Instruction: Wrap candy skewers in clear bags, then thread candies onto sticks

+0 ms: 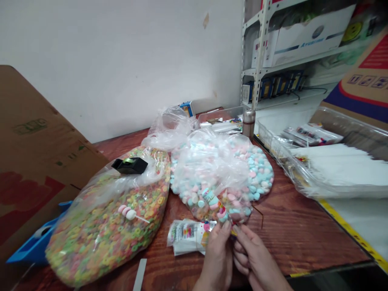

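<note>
- As the left hand [217, 256] pinches the candy packet [222, 213] at its near end, the right hand [256, 255] pinches there too!
- Candy packet's right by the marshmallow bag [257, 173]!
- Black tape dispenser [131, 165] atop the ring-candy bag [100, 226]!

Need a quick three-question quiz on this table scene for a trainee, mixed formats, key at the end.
1. Which lies on the bag of ring-shaped pieces?
A) metal flask
B) black tape dispenser
C) cardboard box

2. True or false: the left hand and the right hand both have their fingers at the lower end of the wrapped candy.

3. Fill in: in the picture, the stack of printed packets lies to the ____ of the hands.

Key: 1 B; 2 true; 3 left.
</note>
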Tool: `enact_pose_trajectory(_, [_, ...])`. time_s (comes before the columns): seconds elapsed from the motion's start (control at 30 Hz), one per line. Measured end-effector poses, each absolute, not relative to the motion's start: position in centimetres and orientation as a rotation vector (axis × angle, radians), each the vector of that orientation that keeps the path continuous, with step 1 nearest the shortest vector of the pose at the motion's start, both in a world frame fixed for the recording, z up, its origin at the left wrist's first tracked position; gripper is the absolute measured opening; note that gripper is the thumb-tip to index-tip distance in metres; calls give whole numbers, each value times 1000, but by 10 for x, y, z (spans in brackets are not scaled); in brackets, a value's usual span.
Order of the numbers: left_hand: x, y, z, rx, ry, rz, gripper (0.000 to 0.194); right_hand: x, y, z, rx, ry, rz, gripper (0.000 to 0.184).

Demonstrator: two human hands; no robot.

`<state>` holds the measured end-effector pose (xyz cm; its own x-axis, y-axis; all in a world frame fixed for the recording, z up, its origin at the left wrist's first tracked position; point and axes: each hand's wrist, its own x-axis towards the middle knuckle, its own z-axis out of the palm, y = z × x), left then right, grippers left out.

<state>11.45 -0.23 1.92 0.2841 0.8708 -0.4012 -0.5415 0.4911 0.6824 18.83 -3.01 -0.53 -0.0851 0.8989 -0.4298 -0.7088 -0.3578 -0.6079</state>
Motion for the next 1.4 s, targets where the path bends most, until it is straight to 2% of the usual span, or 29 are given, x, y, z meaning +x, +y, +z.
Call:
enact_pose_trajectory(0.1, [112,1,14,493,906,982,36,191,-33,-7,-1024,-437,1674,47])
enact_pose_trajectory(0.23, [112,3,12,532,916,1028,31,196,-35,-19,-1317,-932,1150,46])
enact_pose_trajectory(0.3, [112,3,14,557,891,1025,29,197,-35,-22,-1319,-956,1069,40])
enact_pose_trajectory(0.43, [108,1,17,527,789,929,32,194,-35,-19,-1186,-743,1293,41])
enact_pose_trajectory(0.6, [97,0,15,432,775,833,29,191,-37,-6,-742,-348,1891,48])
enact_pose_trajectory(0.7, [94,2,14,460,775,797,34,197,-39,-1,-700,-439,2021,51])
enact_pose_trajectory(0.77, [93,6,14,512,819,823,30,209,-40,-1,-865,-635,1877,45])
enact_pose_trajectory(0.8, [92,10,13,555,850,857,26,218,-40,-2,-1037,-804,1698,40])
enact_pose_trajectory(0.9, [89,20,12,704,932,985,18,250,-38,-12,-1723,-1339,814,26])
enact_pose_trajectory(0.97, [85,24,10,773,969,1014,16,269,-32,-23,-1935,-1374,555,22])
enact_pose_trajectory(1.17, [80,23,2,778,1018,964,21,288,-1,-46,-2060,-1409,373,17])
enact_pose_trajectory(1.4, [83,28,7,650,1052,1027,31,301,-2,-46,-1946,-1428,501,23])
